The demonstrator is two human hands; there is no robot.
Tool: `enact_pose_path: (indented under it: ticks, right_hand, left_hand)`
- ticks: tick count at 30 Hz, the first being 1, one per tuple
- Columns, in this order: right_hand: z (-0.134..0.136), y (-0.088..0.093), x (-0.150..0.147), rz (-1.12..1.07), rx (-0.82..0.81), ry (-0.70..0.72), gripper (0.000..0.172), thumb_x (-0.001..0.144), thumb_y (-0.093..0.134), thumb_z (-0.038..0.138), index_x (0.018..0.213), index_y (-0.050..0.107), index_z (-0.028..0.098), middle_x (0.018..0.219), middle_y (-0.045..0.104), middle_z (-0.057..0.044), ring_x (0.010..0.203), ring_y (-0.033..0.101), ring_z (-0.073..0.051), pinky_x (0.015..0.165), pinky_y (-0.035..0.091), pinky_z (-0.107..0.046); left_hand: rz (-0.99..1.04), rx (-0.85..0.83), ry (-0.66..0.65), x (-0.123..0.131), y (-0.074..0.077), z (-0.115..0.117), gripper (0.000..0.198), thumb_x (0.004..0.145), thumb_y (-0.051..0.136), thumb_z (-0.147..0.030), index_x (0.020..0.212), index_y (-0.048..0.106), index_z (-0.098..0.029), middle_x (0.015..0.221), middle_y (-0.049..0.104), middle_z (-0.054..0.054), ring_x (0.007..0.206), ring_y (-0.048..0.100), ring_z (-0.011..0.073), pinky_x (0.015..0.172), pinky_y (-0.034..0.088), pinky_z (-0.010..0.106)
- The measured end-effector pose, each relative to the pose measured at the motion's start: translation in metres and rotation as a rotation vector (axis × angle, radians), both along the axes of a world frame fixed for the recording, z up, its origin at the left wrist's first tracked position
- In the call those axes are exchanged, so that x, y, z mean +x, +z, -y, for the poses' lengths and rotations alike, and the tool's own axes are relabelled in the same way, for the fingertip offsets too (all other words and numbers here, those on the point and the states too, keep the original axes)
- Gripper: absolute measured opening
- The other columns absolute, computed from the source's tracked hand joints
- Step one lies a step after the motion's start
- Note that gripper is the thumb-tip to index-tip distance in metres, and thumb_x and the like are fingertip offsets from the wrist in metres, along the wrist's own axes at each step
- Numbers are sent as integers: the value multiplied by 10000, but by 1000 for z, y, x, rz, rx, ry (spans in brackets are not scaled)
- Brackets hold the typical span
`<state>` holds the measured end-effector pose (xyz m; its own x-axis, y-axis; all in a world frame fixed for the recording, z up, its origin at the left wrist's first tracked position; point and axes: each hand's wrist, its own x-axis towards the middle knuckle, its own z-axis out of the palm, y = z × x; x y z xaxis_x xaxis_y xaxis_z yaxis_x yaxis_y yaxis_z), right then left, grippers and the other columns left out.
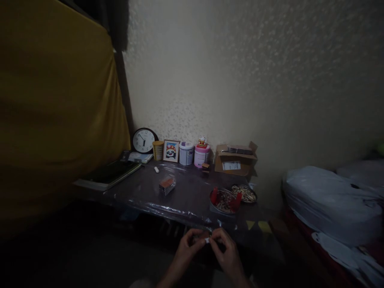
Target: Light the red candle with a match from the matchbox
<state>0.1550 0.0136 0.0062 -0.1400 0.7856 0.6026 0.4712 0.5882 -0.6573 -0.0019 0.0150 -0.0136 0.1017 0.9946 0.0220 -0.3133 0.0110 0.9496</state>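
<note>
Hands: two — left hand (pixel 189 245) and right hand (pixel 226 248), fingertips pinching one small white piece (pixel 207 240) before the table's (pixel 189 192) near edge.
Canisters (pixel 186 155): three — yellow, white, pink; one figurine (pixel 202 141) atop the pink.
Clock (pixel 143 141): one; one framed panda picture (pixel 171 151) nearby.
Box (pixel 220 164): one, cardboard.
Dishes (pixel 217 209): two, round, side by side.
Surface: dark, under shiny clear plastic.
Room: dim; patterned wall (pixel 192 72) behind, yellow cloth (pixel 66 100) on the left.

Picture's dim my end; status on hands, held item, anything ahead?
Left hand, right hand pinching small white piece. Finer detail too dark. Round container ahead on table.
</note>
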Motion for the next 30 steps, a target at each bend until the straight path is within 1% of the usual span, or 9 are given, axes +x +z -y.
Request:
enact_pose_path:
  ticks: [3,8,15,20,22,27,30]
  right_hand:
    - [0,1,0,-5,2,3,116,815,524,225,700,523,209,692,581,0,671,577,-149,608,456,-225]
    - [1,1,0,-1,-4,-4,147,824,518,247,682,515,207,671,574,4,641,572,-144,590,457,-221]
    - [-1,0,1,-27,-17,9,170,834,512,280,684,538,204,658,583,-1,633,582,-151,585,475,-228]
    - [-1,0,1,-47,-39,2,192,814,542,326,668,557,204,659,599,-5,628,589,-153,576,475,-225]
    - [-2,0,0,-102,-78,17,224,801,559,365,650,560,200,650,594,-5,622,586,-153,571,478,-224]
    - [-7,1,4,-352,-248,47,288,723,642,445,629,555,186,618,576,4,597,577,-157,572,482,-239]
    - [-9,4,11,-463,-329,62,270,692,682,427,664,563,186,614,567,12,581,563,-154,562,468,-247]
  left_hand:
    - [-1,4,-4,1,3,2,409,569,760,-423,870,662,-164,863,731,85,876,636,260,829,449,346]
    - [-20,2,1,3,9,5,374,592,748,-407,869,658,-173,860,734,75,873,639,252,805,459,332]
    - [-73,9,39,4,-2,-1,395,563,758,-432,835,662,-162,862,729,86,851,637,253,792,459,332]
    - [-103,18,38,4,1,0,375,576,743,-446,818,674,-167,860,726,78,853,628,249,794,450,327]
    - [-101,8,41,4,3,1,378,562,750,-452,800,678,-168,832,728,74,836,627,247,792,447,330]
    - [-31,-50,78,2,6,0,406,476,789,-466,731,693,-164,761,727,63,788,631,245,771,450,335]
    - [69,-110,59,0,11,4,380,509,787,-433,767,706,-167,785,733,60,792,640,234,769,452,329]
